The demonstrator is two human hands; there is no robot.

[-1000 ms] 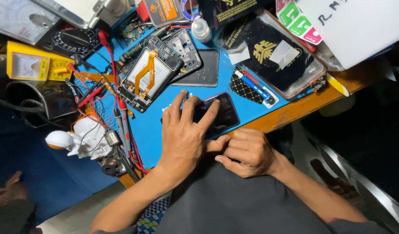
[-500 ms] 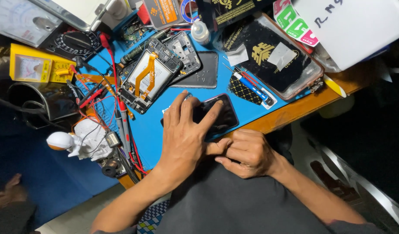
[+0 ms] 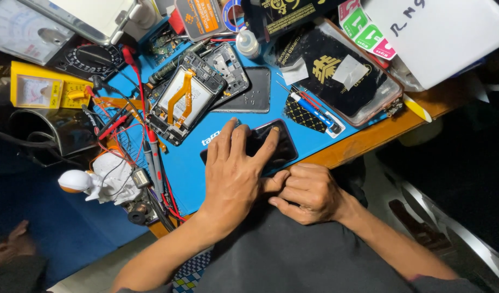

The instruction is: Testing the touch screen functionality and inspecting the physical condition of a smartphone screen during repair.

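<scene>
The left hand (image 3: 236, 173) lies flat with fingers spread, pressing a black phone (image 3: 271, 144) onto the blue repair mat (image 3: 190, 163). The right hand (image 3: 309, 192) is curled closed at the phone's near edge, perhaps pinching a film or pick. Prying along that edge looks underway; steady pressure is needed. Beyond the fingertips lies an opened phone frame (image 3: 187, 100).

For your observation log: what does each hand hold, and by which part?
Left hand presses flat on the dark phone; right hand pinches its near edge.

Both forearms are bare to the elbow, the left hand (image 3: 233, 179) and right hand (image 3: 306, 192) wear no gloves, and a dark grey shirt (image 3: 293, 255) covers the body.
</scene>
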